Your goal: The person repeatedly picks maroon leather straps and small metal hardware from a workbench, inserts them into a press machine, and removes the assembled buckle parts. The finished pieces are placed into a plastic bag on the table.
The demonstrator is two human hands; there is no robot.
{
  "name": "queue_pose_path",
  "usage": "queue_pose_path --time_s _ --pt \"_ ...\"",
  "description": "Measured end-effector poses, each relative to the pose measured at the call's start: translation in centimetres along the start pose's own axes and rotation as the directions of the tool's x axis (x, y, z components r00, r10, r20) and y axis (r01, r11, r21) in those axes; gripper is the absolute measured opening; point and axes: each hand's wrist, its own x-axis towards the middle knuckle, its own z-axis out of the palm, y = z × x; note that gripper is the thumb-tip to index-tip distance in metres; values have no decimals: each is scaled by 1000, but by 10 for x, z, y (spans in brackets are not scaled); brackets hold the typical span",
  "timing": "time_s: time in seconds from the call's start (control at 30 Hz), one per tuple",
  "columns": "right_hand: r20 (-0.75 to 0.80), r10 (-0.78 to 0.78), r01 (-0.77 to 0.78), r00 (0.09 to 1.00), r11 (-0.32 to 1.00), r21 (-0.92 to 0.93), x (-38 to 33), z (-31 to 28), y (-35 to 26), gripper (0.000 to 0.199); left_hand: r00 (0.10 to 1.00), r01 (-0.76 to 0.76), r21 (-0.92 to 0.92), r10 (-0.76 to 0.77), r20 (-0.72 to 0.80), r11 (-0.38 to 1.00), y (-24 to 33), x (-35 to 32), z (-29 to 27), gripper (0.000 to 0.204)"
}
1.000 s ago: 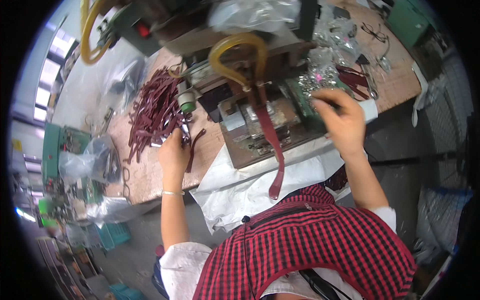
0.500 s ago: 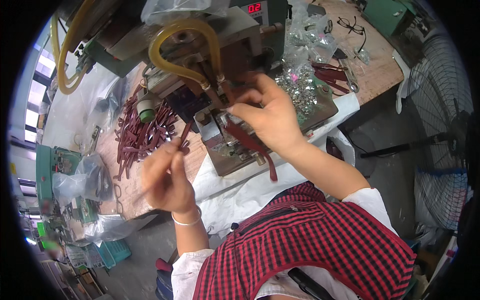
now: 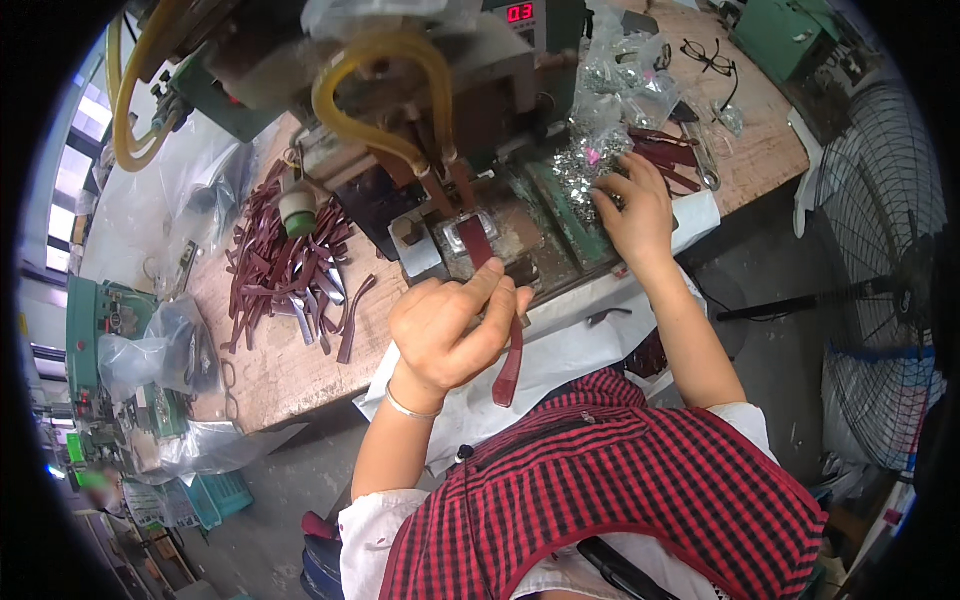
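Note:
My left hand (image 3: 455, 325) is closed on a dark red strap (image 3: 508, 372), pinching it between thumb and fingers. The strap's tail hangs below the hand toward my apron. Its far end lies in a silver rectangular buckle (image 3: 470, 232) right under the two copper-coloured prongs (image 3: 455, 190) of the bench machine. My right hand (image 3: 642, 215) is at the edge of a heap of small shiny silver pieces (image 3: 585, 180), its fingers curved and apart. Whether its fingertips touch a piece, I cannot make out.
A pile of dark red straps (image 3: 285, 260) lies left of the machine. A yellow tube (image 3: 385, 55) loops above the prongs. More straps (image 3: 665, 150) and black glasses (image 3: 710, 57) are at the right. A large fan (image 3: 880, 250) stands beyond the bench.
My left hand has moved right from beside the strap pile to hold the strap at the machine. My right hand has left the prongs for the silver heap. The lit display has changed.

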Motion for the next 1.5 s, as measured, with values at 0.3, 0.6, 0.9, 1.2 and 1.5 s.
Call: queue_pose_path --time_s 0.3,0.6,0.9,1.2,1.5 --pt "160 -75 96 984 988 -123 39 36 -39 9 964 242 -63 -233 129 968 18 4 -21 27" --pt "200 500 -498 843 582 643 4 -4 8 13 629 772 290 -742 -229 565 -10 -71 -143 4" --pt "327 346 -474 879 697 538 28 -1 -49 18 420 337 866 -882 213 370 -84 -178 -56 13" --pt "275 360 -452 892 683 574 -11 -55 -27 17 377 870 336 -926 15 360 -71 -143 -76 10" --pt "325 46 -313 944 430 847 39 -27 -134 25 306 861 -422 -952 -17 284 -59 -121 -43 11"
